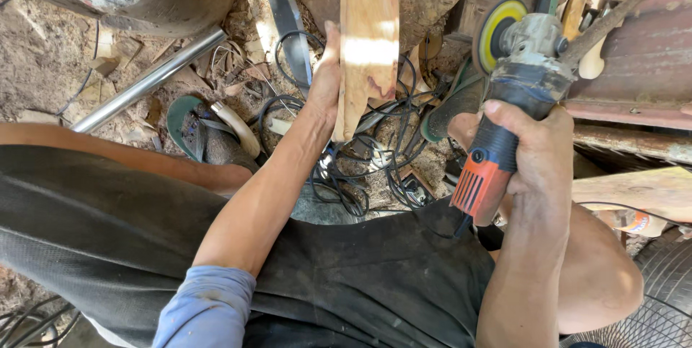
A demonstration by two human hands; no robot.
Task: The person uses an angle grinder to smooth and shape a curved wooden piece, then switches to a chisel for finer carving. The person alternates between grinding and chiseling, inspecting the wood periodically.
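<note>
Dark trousers and a blue sleeve fill the lower frame, where the person sits over a dirt floor [43, 52] littered with wood shavings and tangled black cables [367, 168]. At upper centre the left hand [324, 81] is closed along the edge of a pale wooden plank [369, 38], holding it upright. To the right, the right hand [537, 153] is wrapped tight around an orange-and-black angle grinder [504, 110], whose yellow-rimmed sanding disc [497, 27] sits just beside the plank, not touching it. The plank's face looks fairly smooth but uneven in colour; sanding seems partly done, with more surface apparently left to work.
</note>
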